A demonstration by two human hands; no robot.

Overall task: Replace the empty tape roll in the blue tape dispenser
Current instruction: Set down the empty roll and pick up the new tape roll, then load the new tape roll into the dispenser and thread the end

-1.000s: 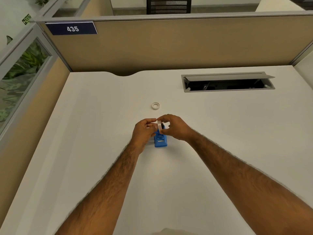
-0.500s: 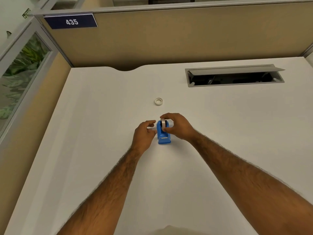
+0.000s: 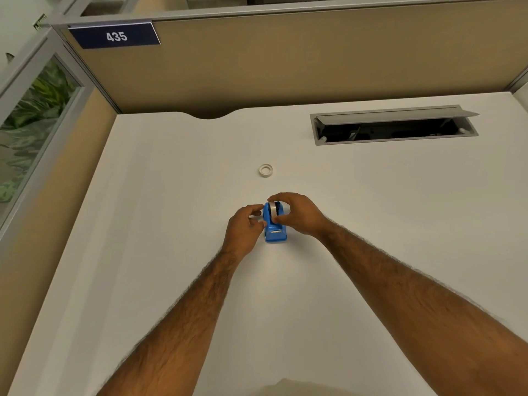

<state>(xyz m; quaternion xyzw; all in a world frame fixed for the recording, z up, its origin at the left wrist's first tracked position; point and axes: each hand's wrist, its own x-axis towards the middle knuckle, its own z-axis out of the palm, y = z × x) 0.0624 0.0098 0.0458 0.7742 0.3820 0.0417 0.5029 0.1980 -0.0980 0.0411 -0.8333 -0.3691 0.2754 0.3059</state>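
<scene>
New roll [image 3: 275, 209] was pinched by right hand [image 3: 297, 215] into dispenser [image 3: 275, 228], steadied by curled left hand [image 3: 245, 224]; empty core [image 3: 265, 170] lay apart; seating unconfirmed.

You see: dispenser [image 3: 275, 234] glossy blue plastic | desk [image 3: 171, 224] smooth matt white | partition [image 3: 314, 61] tan cloth, metal trim

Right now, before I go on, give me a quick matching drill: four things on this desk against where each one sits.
Things:
1. blue tape dispenser
2. small white ring
3. cable hatch
4. number plate 435

Places:
A. set into the desk, far right, lid up
B. lying alone on the desk beyond the hands
C. top left of the partition
D. between the left hand and right hand

Pairs: 1-D, 2-B, 3-A, 4-C
</scene>
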